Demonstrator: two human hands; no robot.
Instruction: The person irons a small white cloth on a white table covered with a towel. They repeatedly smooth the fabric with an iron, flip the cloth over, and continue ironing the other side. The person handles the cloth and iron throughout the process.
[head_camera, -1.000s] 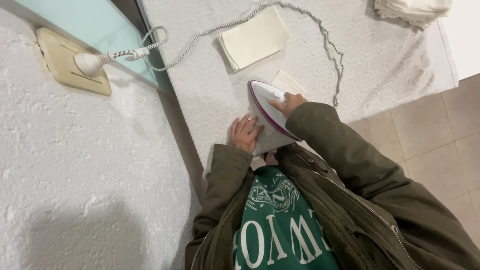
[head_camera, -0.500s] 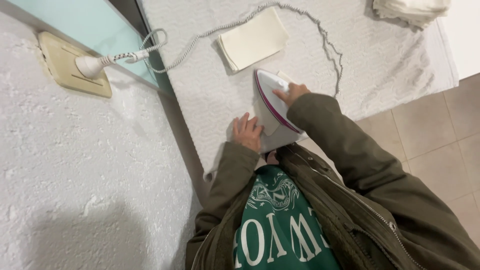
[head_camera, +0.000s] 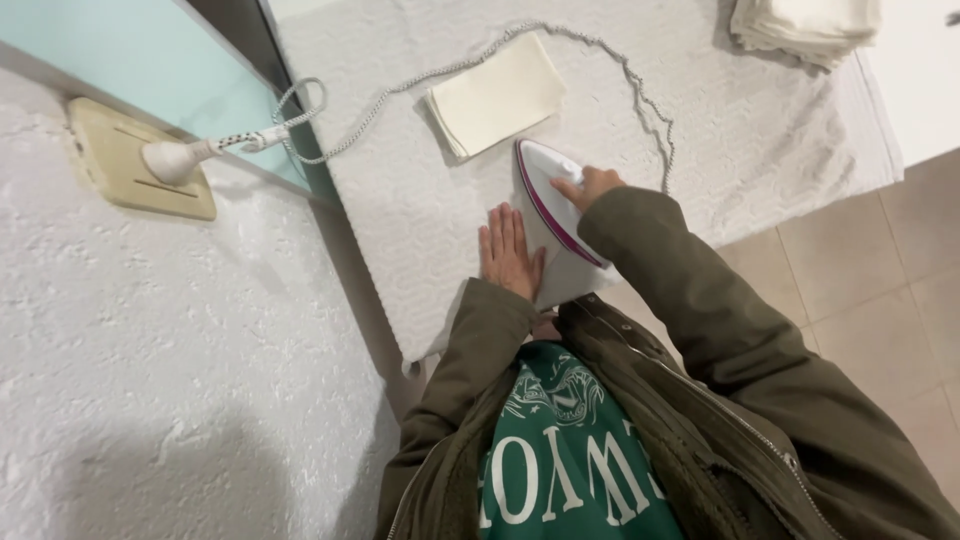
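Head view: right hand (head_camera: 588, 187) clamped on white, purple-trimmed steam iron (head_camera: 548, 200), mid-board on white textured ironing cover (head_camera: 400, 250). Left hand (head_camera: 508, 250) flat, fingers together, touching pale cloth (head_camera: 560, 285) beside iron.

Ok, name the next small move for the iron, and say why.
Probably slide the iron toward the body along the cloth. The right hand grips its handle, the left hand lies flat pinning the cloth beside it, and cloth near the table edge lies uncovered behind the iron.
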